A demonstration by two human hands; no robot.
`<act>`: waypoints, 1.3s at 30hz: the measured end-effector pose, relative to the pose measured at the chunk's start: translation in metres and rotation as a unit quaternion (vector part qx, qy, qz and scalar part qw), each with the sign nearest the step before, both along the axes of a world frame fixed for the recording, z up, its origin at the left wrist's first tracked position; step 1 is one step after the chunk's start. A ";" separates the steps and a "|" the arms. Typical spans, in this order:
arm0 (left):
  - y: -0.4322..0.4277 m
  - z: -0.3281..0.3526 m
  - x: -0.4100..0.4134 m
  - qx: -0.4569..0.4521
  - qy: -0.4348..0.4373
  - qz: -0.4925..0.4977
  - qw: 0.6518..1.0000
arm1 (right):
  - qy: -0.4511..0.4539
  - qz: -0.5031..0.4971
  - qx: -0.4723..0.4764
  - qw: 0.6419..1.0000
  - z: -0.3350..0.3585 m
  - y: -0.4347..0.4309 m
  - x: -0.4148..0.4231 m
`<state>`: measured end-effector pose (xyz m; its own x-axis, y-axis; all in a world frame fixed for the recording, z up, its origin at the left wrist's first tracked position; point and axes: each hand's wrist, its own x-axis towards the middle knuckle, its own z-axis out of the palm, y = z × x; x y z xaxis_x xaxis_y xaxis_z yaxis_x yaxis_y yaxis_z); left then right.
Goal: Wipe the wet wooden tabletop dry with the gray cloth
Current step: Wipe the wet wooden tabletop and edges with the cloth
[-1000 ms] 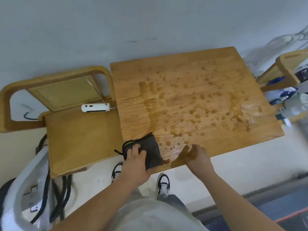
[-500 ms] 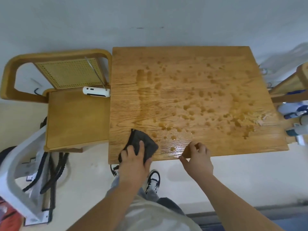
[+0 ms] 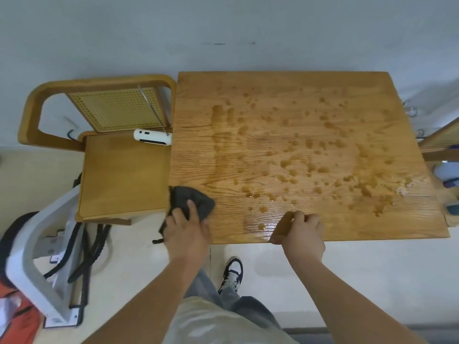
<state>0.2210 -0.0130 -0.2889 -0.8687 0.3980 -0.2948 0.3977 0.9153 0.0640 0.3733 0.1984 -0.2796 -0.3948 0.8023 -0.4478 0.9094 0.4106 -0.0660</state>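
Note:
The wooden tabletop (image 3: 310,95) carries many water drops and a wet handprint across its middle and right side. A dark gray cloth (image 3: 192,201) lies at the table's near left corner, partly hanging over the edge. My left hand (image 3: 186,232) presses down on the cloth with fingers spread over it. My right hand (image 3: 301,230) rests on the table's near edge, its fingers curled over the rim and holding nothing else.
A wooden chair (image 3: 121,170) with a cane back stands against the table's left side, a white device (image 3: 152,137) on its seat. A white frame with black cables (image 3: 57,256) sits on the floor at left. Another chair and bottles (image 3: 447,175) are at right.
My left hand has slid the cloth leftward to the table's near left corner. My right hand stays on the near edge.

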 end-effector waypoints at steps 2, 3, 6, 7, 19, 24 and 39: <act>0.025 0.002 0.038 0.006 -0.022 -0.115 0.993 | -0.009 0.011 0.000 1.000 0.000 0.001 0.001; 0.033 0.004 0.051 0.007 -0.050 -0.186 0.981 | -0.012 0.018 0.001 1.000 0.001 0.002 0.002; 0.038 0.011 0.039 -0.002 -0.088 -0.326 0.941 | -0.010 0.033 0.005 0.999 -0.001 0.004 0.007; 0.032 0.010 0.025 -0.003 -0.077 -0.335 0.939 | -0.005 0.035 0.004 0.999 -0.001 0.004 0.008; 0.061 0.008 0.044 0.002 -0.089 -0.346 0.934 | -0.010 0.062 0.007 0.998 -0.004 0.004 0.013; 0.071 -0.004 -0.019 -0.042 -0.039 -0.346 0.936 | -0.007 0.050 -0.007 0.999 -0.003 0.006 0.012; 0.182 -0.004 -0.017 0.009 -0.051 -0.276 0.960 | 0.077 0.012 -0.018 0.997 -0.014 0.000 0.025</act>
